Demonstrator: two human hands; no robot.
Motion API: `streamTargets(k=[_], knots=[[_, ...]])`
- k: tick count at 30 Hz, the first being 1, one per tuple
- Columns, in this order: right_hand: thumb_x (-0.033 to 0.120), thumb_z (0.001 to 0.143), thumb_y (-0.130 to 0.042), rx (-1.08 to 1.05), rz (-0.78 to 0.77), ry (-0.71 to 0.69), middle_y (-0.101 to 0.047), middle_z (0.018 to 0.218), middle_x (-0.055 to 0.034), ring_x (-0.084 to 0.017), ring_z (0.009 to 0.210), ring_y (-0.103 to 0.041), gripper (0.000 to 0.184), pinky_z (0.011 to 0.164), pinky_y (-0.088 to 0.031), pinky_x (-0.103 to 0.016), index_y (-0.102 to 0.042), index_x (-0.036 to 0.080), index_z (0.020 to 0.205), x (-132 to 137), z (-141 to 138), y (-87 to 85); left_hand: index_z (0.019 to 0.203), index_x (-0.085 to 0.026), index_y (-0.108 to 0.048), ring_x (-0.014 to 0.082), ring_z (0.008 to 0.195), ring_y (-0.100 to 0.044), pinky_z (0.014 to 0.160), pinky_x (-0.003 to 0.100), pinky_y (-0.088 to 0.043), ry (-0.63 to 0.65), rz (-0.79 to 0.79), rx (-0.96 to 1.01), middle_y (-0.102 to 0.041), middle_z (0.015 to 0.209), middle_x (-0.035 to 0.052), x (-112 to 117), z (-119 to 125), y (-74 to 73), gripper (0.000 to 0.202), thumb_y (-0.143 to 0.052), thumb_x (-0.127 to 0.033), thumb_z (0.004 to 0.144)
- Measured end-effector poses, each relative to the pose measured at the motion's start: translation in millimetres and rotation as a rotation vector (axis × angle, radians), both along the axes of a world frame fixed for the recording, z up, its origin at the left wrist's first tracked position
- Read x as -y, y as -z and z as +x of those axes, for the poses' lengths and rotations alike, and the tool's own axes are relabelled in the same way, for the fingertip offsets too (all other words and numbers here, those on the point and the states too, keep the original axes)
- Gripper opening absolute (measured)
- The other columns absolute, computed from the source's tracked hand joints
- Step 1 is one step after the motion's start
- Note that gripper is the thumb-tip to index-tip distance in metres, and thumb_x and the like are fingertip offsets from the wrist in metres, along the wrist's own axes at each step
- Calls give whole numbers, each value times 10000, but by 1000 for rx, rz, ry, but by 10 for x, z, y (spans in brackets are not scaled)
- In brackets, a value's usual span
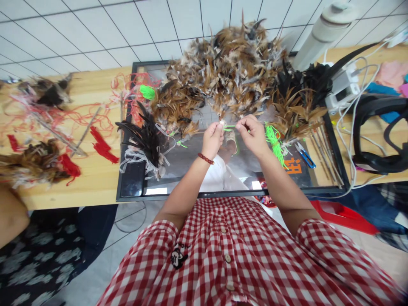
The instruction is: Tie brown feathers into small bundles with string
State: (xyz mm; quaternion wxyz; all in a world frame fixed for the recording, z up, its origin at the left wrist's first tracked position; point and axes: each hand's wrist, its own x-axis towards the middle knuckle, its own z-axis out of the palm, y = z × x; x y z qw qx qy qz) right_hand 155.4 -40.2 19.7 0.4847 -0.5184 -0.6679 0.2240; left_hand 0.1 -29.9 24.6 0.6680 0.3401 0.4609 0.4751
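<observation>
My left hand is closed, its fingertips pinching a small feather bundle whose pale base shows at the thumb. A bright green string stretches from there to my right hand, which is closed on the string's other end. Just beyond both hands rises a large pile of brown feathers. A hank of green strings lies to the right of my right hand. On the left are tied brown feather bundles and a black feather bundle.
The work surface is a glossy black-framed panel on a wooden table. Blue-handled snips and thin rods lie right. A white bottle, white cables and black headgear stand beyond. Another person's arm is at left.
</observation>
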Motion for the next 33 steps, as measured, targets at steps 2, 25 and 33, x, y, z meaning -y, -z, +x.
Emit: streamTargets(k=[2,25,33], knots=[[604,963,-531,3,36,17,-613,834,-56,-203,822,-564,431,790,-477,-376,-622,226,775,-4,11,-7,750,-177,-499,-3,419,-287,404,143,-170,4,-7,0,-406,601,-77,6,-1,-5,353,-707,-421,899],[452,880,-675,-67,-169,-274,-641,752,-20,-168,750,-570,280,768,-476,-336,-675,212,734,-82,102,87,634,-149,-534,7,364,-286,385,166,-141,549,-118,-93,-404,489,-77,93,-3,40,383,-812,-351,800],[718,782,-700,-233,-334,-76,-548,679,24,-118,621,-450,521,602,-364,-274,-632,202,784,-38,0,91,775,-165,-551,-2,372,-235,391,133,-147,130,-171,158,-386,501,-100,39,-12,-111,291,-720,-370,894]])
